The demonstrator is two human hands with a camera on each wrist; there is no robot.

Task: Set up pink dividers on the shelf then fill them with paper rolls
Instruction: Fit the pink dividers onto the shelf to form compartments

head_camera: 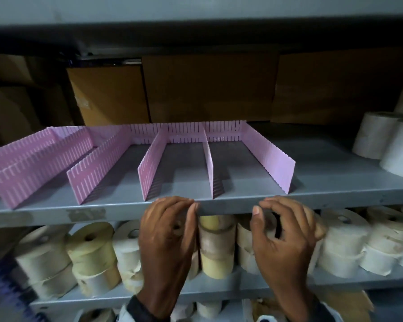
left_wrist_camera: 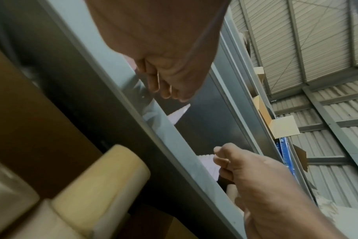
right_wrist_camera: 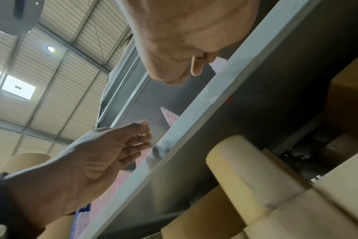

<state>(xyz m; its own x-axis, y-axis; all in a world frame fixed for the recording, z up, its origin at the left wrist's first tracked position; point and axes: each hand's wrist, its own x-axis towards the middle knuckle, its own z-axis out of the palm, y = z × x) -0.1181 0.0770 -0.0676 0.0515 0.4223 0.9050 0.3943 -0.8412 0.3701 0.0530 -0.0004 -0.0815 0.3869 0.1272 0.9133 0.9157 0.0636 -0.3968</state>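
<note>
Across the grey metal shelf (head_camera: 323,173) stand slotted pink plastic dividers (head_camera: 269,156), lanes unfilled. Below its front lip, both the left hand (head_camera: 170,238) and right hand (head_camera: 286,238) hover loosely curled, holding nothing, before cream paper rolls (head_camera: 91,249); brown cardboard boxes (head_camera: 209,87) sit behind.

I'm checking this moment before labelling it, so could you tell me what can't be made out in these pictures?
- Head view: rolls behind the left hand and right hand are partly hidden.
- Head view: the far-left dividers are cut off by the edge.
- Head view: boxes behind are too dark to read.
- Wrist views: the shelf lip hides most of each divider; the near roll is blurred.
</note>
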